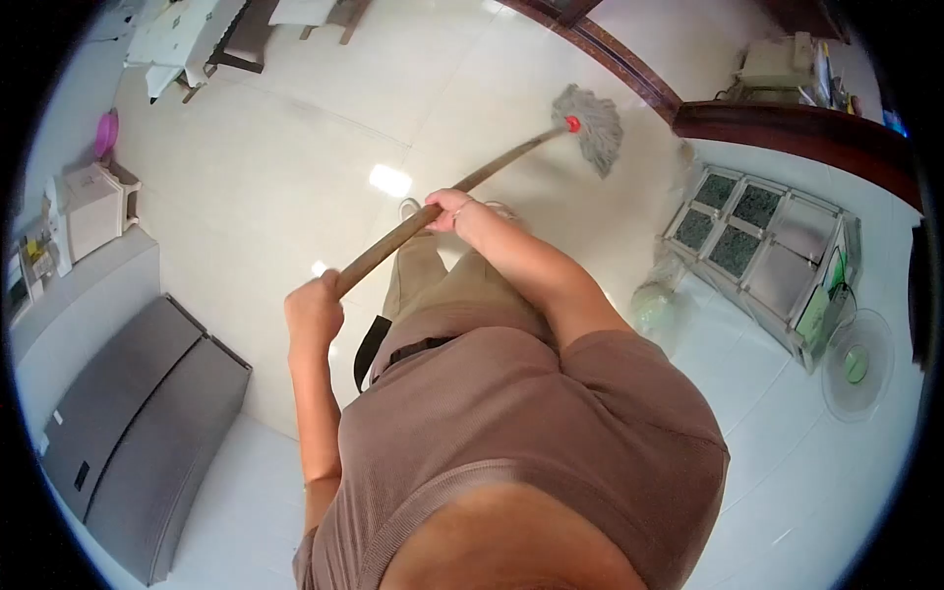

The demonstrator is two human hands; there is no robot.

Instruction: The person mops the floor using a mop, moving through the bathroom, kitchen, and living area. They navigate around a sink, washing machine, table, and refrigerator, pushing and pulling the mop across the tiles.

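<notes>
A mop (513, 155) with a long wooden handle slants across the view in front of my body. Its grey string head (595, 128), joined by a red collar, lies on the pale tiled floor at the upper right. Near the top end of the handle, my left hand (315, 307) is closed around the wood. Farther down, about mid-handle, my right hand (447, 209) wraps it too. My shoes show partly beneath the handle, beside the right hand.
A dark wooden door frame (787, 126) curves along the upper right. Below it stand a cabinet with dark panels (733, 221) and a fan (854, 366). A grey sofa-like piece (147, 423) is at lower left, a cloth-covered table (177, 39) at upper left.
</notes>
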